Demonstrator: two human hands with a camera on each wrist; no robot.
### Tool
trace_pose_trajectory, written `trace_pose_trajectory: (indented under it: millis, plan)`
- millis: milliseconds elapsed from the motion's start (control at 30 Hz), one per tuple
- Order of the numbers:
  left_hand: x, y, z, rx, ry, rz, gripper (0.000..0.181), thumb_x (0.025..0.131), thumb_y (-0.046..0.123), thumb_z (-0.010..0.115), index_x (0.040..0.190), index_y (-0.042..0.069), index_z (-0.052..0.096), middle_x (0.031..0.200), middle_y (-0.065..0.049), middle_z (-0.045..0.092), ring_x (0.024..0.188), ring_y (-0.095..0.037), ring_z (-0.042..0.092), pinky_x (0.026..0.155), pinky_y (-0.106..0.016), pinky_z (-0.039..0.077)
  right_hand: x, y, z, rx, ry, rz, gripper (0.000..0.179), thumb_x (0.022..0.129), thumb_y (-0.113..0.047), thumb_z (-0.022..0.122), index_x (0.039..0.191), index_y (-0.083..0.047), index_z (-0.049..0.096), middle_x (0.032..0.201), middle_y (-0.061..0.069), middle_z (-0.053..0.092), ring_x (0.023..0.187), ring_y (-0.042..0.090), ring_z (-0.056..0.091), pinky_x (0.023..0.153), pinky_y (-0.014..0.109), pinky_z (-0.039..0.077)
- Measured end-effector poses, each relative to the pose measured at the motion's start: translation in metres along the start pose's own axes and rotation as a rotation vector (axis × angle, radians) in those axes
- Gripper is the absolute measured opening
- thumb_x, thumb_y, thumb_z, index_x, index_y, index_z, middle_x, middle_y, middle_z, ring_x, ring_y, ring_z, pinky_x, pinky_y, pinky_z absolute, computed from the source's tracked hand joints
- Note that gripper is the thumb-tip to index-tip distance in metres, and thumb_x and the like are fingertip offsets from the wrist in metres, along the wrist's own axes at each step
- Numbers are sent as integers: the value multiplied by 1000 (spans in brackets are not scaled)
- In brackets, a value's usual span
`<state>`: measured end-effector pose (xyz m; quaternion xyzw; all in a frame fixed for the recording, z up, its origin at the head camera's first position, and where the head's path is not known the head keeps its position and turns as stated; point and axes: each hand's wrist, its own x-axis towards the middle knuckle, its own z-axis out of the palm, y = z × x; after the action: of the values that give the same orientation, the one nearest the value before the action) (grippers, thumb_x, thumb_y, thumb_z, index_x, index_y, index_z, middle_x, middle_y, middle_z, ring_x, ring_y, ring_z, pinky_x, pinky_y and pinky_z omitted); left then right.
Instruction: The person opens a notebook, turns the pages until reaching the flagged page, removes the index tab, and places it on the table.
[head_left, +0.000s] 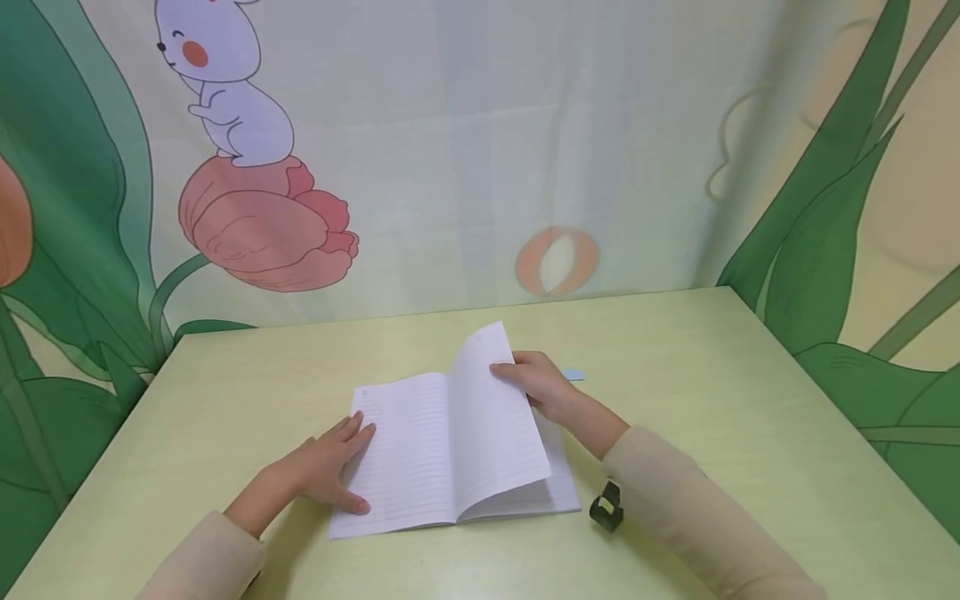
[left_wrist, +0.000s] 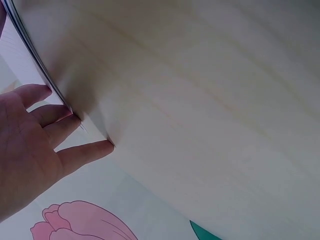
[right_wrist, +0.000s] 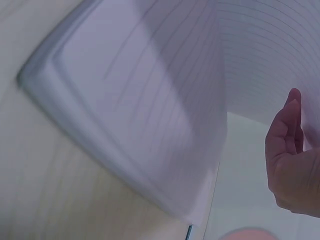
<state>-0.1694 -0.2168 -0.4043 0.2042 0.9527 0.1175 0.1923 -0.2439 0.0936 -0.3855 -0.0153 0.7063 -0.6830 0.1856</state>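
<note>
An open notebook [head_left: 405, 467] with lined white pages lies on the table. My left hand [head_left: 330, 462] rests on the left page near its outer edge, fingers and thumb spread. In the left wrist view, the fingertips of the left hand [left_wrist: 35, 140] are at the notebook's edge. My right hand [head_left: 543, 385] pinches a raised page [head_left: 495, 417] between thumb and fingers at its outer side. This page curves up from the spine, over the right-hand stack of pages [right_wrist: 135, 100]. Behind the raised page, the right wrist view shows the right hand [right_wrist: 290, 155] with its fingers bent.
A light blue strip [head_left: 573, 375] lies on the pale wood-look table [head_left: 675, 358] just beyond the right hand. Below the right cuff sits a small black device [head_left: 606, 507]. A printed curtain [head_left: 420, 167] with a rabbit and flowers hangs along the table's far edge.
</note>
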Motion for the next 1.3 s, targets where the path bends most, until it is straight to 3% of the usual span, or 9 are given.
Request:
trace_pose_trajectory:
  millis: [300,433,600,767,1033,1300]
  plan:
    - [-1,1,-1,-17,5,7,107,62,49,78,141,-3,27,146,-28,13,133,-44,12,92,-70,16,2,-4,18,70,-49,1,34,89,-10,54,117,9,52,89,9,63,71,15,62,62,28,50]
    - [-1,-2,-3,-56,8,48,105,66,49,76,140,-6,25,145,-30,14,132,-45,12,94,-68,17,1,-5,25,99,-81,1,36,91,-12,53,120,9,50,89,8,62,72,14,61,62,27,50]
    - [3,-10,-9,-186,24,102,88,86,46,58,138,-13,19,144,-30,16,133,-43,13,104,-54,15,2,-4,32,123,-144,-7,37,93,-14,50,121,10,48,84,5,63,71,12,62,61,25,49]
    - [4,-12,-14,-316,15,46,69,98,43,29,141,-8,13,148,-22,11,135,-37,12,106,-50,14,2,-2,40,136,-191,4,38,94,-19,49,122,7,48,84,2,63,71,11,62,62,24,48]
    - [3,-17,-15,-419,59,-18,68,98,47,10,144,-3,6,150,-19,5,135,-35,9,107,-50,12,1,3,56,98,-315,6,44,96,-29,44,122,7,47,92,3,62,82,13,61,76,31,49]
    - [2,-16,-17,-499,51,-11,65,99,42,7,143,-5,6,149,-20,4,136,-35,4,107,-51,8,4,13,68,9,-322,-26,44,94,-28,47,122,6,50,109,12,61,102,20,57,87,38,45]
